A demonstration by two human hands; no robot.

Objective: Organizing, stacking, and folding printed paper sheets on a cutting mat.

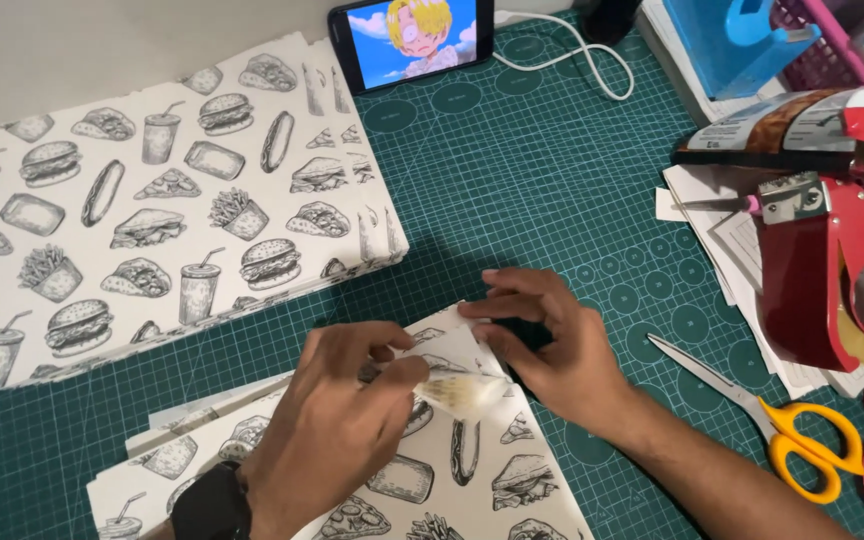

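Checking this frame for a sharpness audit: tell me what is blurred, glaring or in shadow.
Head view: the brush in the left hand is smeared by motion; the right hand throws a soft shadow on the green cutting mat; the phone screen glows bright; scissors and printed paper stay sharp.

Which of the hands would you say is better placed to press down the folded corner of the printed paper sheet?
Probably the right hand: its fingertips already rest on the printed paper sheet at the folded corner, while the left hand is busy with a small brush.
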